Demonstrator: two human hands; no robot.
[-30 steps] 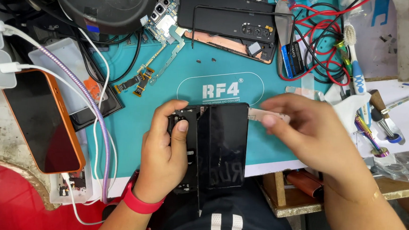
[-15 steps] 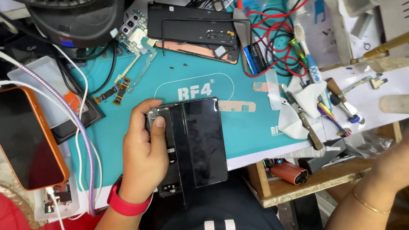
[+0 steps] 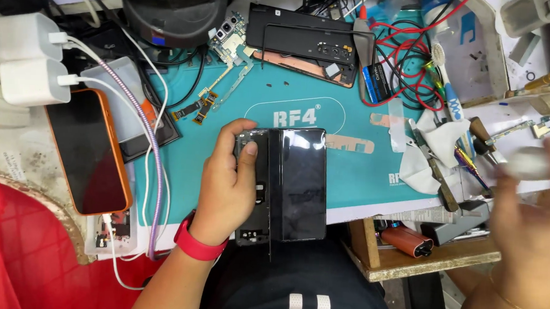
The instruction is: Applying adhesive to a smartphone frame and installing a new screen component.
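Observation:
My left hand (image 3: pixel 227 182) grips the left half of an opened black foldable phone (image 3: pixel 295 181) lying at the near edge of a teal repair mat (image 3: pixel 356 178); the thumb rests on the phone's exposed inner frame. A red band sits on that wrist. My right hand (image 3: pixel 536 208) is blurred at the right, above the bench corner, and holds a small white object (image 3: pixel 527 163) that I cannot identify.
An orange-cased phone (image 3: pixel 87 149) and white chargers (image 3: pixel 29 69) with cables lie left. A black fan (image 3: pixel 170 2), circuit board (image 3: pixel 231 43), black phone back cover (image 3: pixel 307 42), red wires (image 3: pixel 415 48), toothbrush (image 3: pixel 447 89), tissues (image 3: pixel 428 151) and hand tools (image 3: pixel 473 141) crowd the back and right.
My right hand left the phone, swung off to the right, and now comes back at the right edge holding a white object. My left hand keeps its grip on the phone.

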